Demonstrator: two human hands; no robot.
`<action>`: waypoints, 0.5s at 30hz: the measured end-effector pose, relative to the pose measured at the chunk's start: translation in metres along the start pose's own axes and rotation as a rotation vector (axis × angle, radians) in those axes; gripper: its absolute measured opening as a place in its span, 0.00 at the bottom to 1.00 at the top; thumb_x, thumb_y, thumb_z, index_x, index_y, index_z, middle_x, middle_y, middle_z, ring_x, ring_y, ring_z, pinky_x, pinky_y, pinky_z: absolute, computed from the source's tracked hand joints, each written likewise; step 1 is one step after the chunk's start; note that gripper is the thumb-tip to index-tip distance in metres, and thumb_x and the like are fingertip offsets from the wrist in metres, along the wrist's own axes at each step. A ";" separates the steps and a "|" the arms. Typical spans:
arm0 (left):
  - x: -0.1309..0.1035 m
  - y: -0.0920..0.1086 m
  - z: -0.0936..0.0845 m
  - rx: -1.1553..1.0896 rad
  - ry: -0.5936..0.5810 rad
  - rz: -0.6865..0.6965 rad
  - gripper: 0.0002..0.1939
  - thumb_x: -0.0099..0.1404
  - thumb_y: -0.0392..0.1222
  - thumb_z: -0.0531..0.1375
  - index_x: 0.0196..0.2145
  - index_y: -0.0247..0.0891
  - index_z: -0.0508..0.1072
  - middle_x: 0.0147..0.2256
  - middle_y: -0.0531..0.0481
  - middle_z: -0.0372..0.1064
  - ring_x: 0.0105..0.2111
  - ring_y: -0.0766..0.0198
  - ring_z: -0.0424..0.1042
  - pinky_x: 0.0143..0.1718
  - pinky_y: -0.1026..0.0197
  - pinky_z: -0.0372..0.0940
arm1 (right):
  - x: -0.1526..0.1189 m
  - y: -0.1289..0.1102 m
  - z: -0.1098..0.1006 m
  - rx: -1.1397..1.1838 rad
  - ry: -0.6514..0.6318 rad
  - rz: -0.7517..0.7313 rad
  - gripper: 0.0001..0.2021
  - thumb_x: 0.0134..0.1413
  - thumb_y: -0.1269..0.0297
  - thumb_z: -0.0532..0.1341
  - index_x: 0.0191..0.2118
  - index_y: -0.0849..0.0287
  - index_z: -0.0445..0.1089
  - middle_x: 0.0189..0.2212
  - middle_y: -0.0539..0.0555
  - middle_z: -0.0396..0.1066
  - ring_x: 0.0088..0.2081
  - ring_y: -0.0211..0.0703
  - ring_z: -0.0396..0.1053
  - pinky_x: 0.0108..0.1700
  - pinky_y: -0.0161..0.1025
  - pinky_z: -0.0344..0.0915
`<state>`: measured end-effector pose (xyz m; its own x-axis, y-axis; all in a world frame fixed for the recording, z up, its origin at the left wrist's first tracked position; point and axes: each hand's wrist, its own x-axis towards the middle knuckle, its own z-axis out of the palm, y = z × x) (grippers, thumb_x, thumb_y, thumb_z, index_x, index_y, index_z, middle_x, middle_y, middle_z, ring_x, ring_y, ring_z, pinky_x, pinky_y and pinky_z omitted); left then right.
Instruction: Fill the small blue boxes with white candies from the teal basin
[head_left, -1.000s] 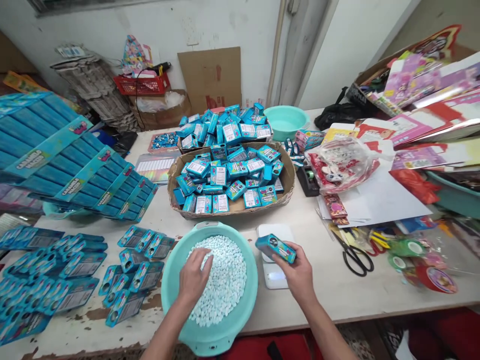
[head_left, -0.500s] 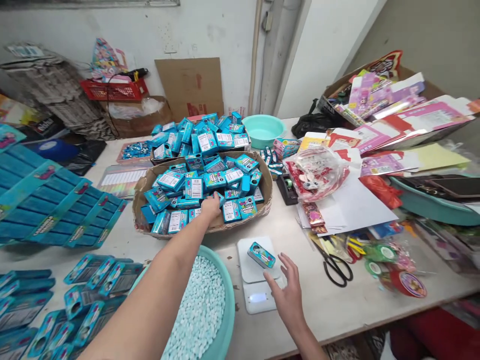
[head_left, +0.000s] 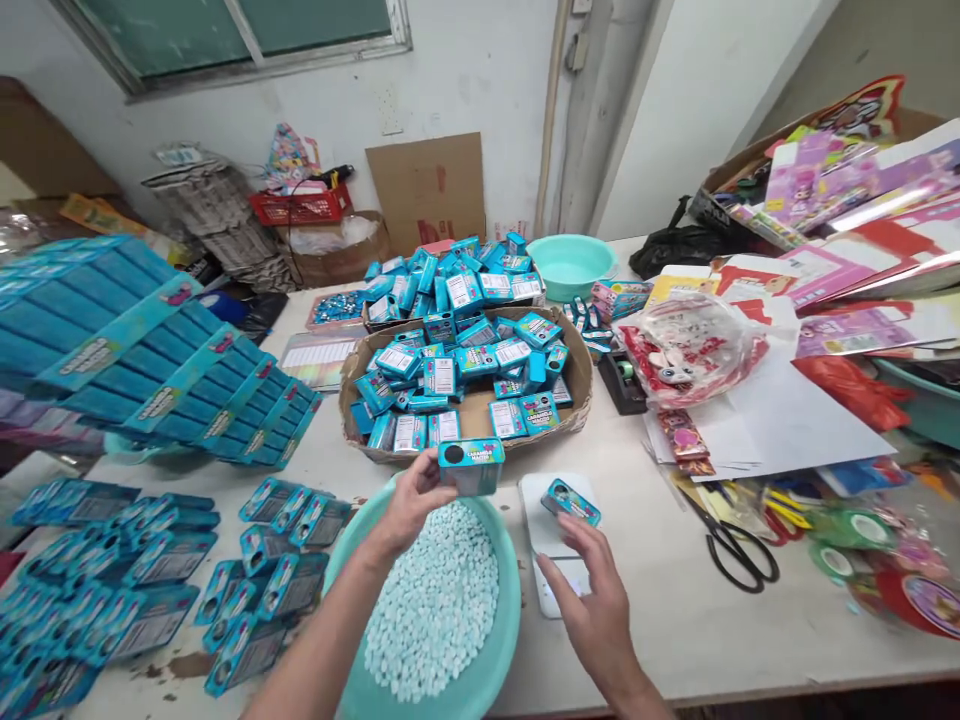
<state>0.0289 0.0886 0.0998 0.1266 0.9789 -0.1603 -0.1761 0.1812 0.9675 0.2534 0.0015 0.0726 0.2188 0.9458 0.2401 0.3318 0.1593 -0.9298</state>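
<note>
My left hand grips a blue box with a round dark hole in its top, held above the far rim of a turquoise basin of pale blue pellets. Another blue box stands on a white scale. The fingers of my right hand are spread around the near side of the scale, fingertips close to that box; whether they touch it I cannot tell. A torn cardboard tray of blue boxes lies behind the basin.
Rows of blue boxes stand at the left, below a tilted stack of blue packs. Scissors, tape rolls and a plastic bag lie at the right. An empty turquoise basin sits at the back.
My left hand has come back from the cardboard tray, with a blue box in it. My right hand has moved closer to the box on the scale. The view has shifted left.
</note>
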 end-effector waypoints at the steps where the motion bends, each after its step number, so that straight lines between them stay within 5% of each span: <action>1: -0.017 -0.003 0.001 -0.015 -0.043 -0.050 0.22 0.48 0.40 0.67 0.43 0.41 0.72 0.42 0.44 0.71 0.43 0.57 0.70 0.45 0.56 0.65 | -0.001 -0.008 0.006 0.067 -0.057 0.068 0.24 0.48 0.63 0.65 0.52 0.54 0.63 0.50 0.59 0.66 0.51 0.53 0.65 0.48 0.50 0.67; 3: -0.047 -0.012 0.000 0.008 -0.170 -0.169 0.21 0.48 0.40 0.67 0.42 0.40 0.73 0.41 0.44 0.72 0.42 0.56 0.71 0.45 0.55 0.65 | -0.008 -0.022 0.018 0.214 -0.213 0.201 0.28 0.42 0.60 0.68 0.51 0.56 0.63 0.48 0.58 0.68 0.49 0.52 0.68 0.46 0.46 0.69; 5: -0.069 -0.023 -0.011 0.094 -0.271 -0.272 0.20 0.48 0.43 0.67 0.41 0.40 0.74 0.40 0.44 0.72 0.42 0.54 0.71 0.44 0.54 0.65 | -0.021 -0.028 0.031 0.288 -0.353 0.314 0.19 0.43 0.59 0.68 0.42 0.57 0.68 0.37 0.54 0.73 0.39 0.48 0.72 0.40 0.42 0.70; 7: -0.082 -0.039 -0.028 0.283 -0.221 -0.301 0.19 0.52 0.48 0.64 0.41 0.41 0.74 0.41 0.43 0.71 0.44 0.52 0.70 0.46 0.52 0.64 | -0.039 -0.025 0.043 0.307 -0.340 0.322 0.15 0.44 0.59 0.67 0.38 0.58 0.68 0.31 0.51 0.73 0.33 0.44 0.72 0.36 0.39 0.70; 11: -0.093 -0.077 -0.056 1.112 0.020 -0.243 0.22 0.59 0.50 0.56 0.48 0.38 0.70 0.52 0.38 0.64 0.55 0.44 0.59 0.53 0.44 0.56 | -0.071 -0.002 0.067 0.216 -0.161 -0.005 0.19 0.44 0.60 0.69 0.43 0.56 0.66 0.38 0.55 0.72 0.40 0.46 0.71 0.43 0.42 0.69; 15: -0.115 -0.102 -0.043 1.690 -0.019 -0.383 0.29 0.61 0.53 0.53 0.54 0.32 0.65 0.53 0.31 0.60 0.53 0.36 0.57 0.47 0.39 0.58 | -0.083 0.014 0.081 0.118 -0.081 -0.210 0.21 0.47 0.63 0.67 0.48 0.54 0.64 0.39 0.56 0.72 0.42 0.47 0.70 0.45 0.45 0.69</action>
<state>-0.0096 -0.0383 0.0107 -0.0739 0.9042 -0.4207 0.9967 0.0814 -0.0001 0.1655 -0.0516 0.0169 0.0806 0.9071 0.4132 0.2516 0.3826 -0.8890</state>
